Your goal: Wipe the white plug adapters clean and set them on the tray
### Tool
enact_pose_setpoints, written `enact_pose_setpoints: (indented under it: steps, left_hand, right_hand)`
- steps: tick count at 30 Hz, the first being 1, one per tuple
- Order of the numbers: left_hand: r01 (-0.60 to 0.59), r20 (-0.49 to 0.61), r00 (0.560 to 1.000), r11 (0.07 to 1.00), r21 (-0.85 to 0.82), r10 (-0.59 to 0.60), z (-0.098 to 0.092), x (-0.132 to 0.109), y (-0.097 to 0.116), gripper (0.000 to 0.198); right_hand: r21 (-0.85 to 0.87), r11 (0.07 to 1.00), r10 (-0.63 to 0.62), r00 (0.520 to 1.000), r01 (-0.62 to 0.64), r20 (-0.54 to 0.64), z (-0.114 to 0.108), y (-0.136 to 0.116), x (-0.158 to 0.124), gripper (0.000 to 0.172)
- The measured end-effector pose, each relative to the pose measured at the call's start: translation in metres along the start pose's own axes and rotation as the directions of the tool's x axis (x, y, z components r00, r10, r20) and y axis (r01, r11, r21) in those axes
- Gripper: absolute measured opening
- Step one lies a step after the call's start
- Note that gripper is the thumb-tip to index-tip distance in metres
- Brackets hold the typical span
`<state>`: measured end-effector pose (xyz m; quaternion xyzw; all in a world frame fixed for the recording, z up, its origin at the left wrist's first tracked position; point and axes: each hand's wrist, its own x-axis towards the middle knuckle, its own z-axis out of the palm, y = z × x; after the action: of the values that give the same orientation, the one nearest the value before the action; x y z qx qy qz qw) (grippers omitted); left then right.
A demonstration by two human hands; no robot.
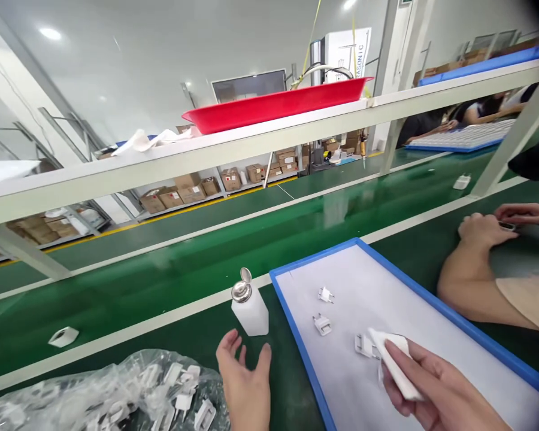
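In the head view my left hand [247,383] is open, fingers apart, just in front of a white dispenser bottle [254,314] with a metal top and its lid flipped up. A gap seems to remain between fingers and bottle. My right hand [435,383] pinches a folded white cloth [397,362] above a blue-rimmed white tray [296,341]. Just left of the cloth is a white plug adapter [363,345], partly covered by it. Two more white plugs, one upper [326,294] and one lower [322,324], lie in the tray.
A clear plastic bag [135,383] of white plug parts lies at lower left. Behind it sits a loose white piece [63,336]. A co-worker's arm [471,269] rests right of the tray. A raised shelf [233,143] with a red tray [278,105] spans the bench.
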<state>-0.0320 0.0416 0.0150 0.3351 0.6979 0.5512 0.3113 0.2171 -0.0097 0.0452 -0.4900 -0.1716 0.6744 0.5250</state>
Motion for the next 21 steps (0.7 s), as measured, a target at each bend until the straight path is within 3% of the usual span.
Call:
enact_pose_setpoints:
  steps: [2,4,8,11,14,17,21]
  left_hand:
    - [0.015,0.034,0.999,1.000,0.013,-0.015,0.006,0.019,0.008,0.066]
    - [0.001,0.065,0.998,0.998,0.069,-0.005,0.012,0.033,0.013,0.077]
    - [-0.064,0.109,0.993,0.983,0.171,0.046,0.017,0.047,0.014,0.056]
    - [-0.131,0.107,0.989,0.958,0.256,0.106,0.016,0.052,0.016,0.047]
    - [-0.142,0.131,0.986,0.926,0.351,0.101,0.020,0.056,0.026,0.055]
    - [-0.231,0.162,0.970,0.892,0.388,0.181,0.033,0.058,0.043,0.062]
    - [-0.375,0.283,0.918,0.845,0.382,0.279,0.057,0.057,0.059,0.067]
  right_hand:
    - [-0.164,0.986,-0.020,0.996,0.034,0.084,0.017,-0.011,0.008,0.040]
    - [-0.277,0.960,-0.003,0.996,0.029,0.092,0.032,-0.016,0.018,0.041]
    - [-0.388,0.921,0.002,0.998,0.025,0.068,0.046,-0.015,0.040,0.035]
    - [-0.349,0.937,0.001,1.000,-0.005,-0.013,0.047,-0.019,0.050,0.022]
    - [-0.260,0.965,0.018,0.997,-0.036,-0.072,0.048,-0.028,0.050,0.024]
    - [-0.139,0.990,0.029,0.999,-0.035,-0.044,0.052,-0.038,0.047,0.027]
    - [-0.021,0.999,-0.040,0.999,0.040,0.004,0.056,-0.044,0.049,0.028]
